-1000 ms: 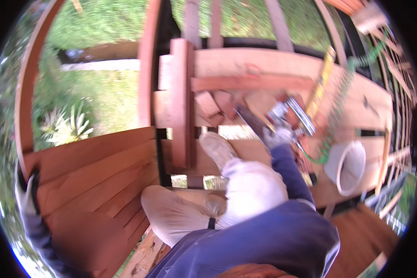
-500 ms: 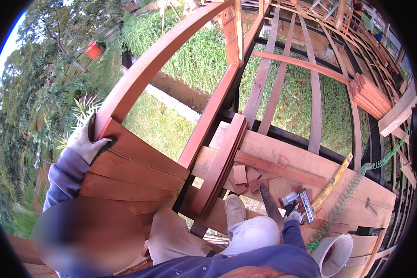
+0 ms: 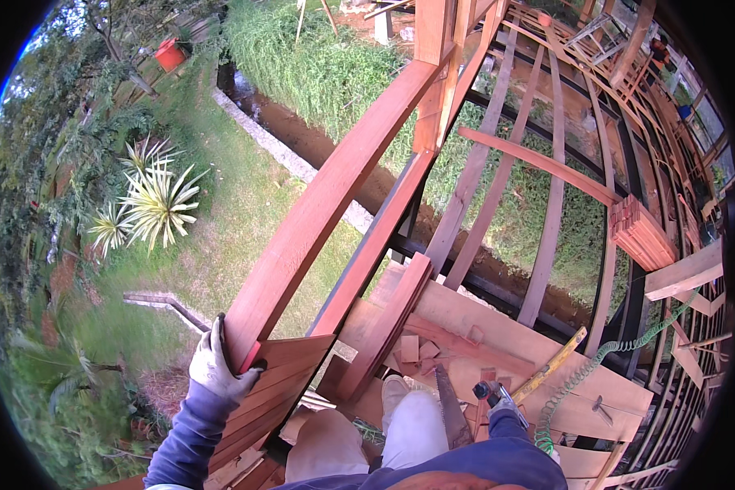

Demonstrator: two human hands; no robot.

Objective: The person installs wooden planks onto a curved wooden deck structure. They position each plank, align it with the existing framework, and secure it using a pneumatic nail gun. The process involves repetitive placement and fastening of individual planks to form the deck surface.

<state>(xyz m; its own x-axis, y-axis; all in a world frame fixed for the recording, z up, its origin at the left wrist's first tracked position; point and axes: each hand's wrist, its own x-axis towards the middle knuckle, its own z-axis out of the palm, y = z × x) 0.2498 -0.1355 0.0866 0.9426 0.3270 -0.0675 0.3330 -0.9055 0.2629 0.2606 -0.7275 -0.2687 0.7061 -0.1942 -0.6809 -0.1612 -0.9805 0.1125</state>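
Note:
My left hand (image 3: 220, 367), in a pale work glove, wraps round the near end of a wide reddish wooden handrail (image 3: 318, 212). Its thumb lies across the top, by the upper edge of a panel of wooden boards (image 3: 265, 384). Low on the right, my gloved right hand (image 3: 505, 404) is closed on a nail gun (image 3: 487, 394), seen mostly from its end. A green coiled air hose (image 3: 576, 384) runs nearby. Beside that hand lie a yellow spirit level (image 3: 551, 364) and a handsaw (image 3: 451, 404).
Stacked reddish planks (image 3: 388, 327) and wood offcuts (image 3: 416, 349) lie on the board platform (image 3: 580, 400), with a hammer (image 3: 603, 410) farther right. Open gaps between joists (image 3: 490, 163) drop to ground below. A wood bundle (image 3: 641, 233) rests at right; a person (image 3: 660, 55) stands far off.
The view has shifted, showing more of the lawn at left. My left hand stays on the rail end. The nail gun has turned, its magazine no longer showing lengthwise.

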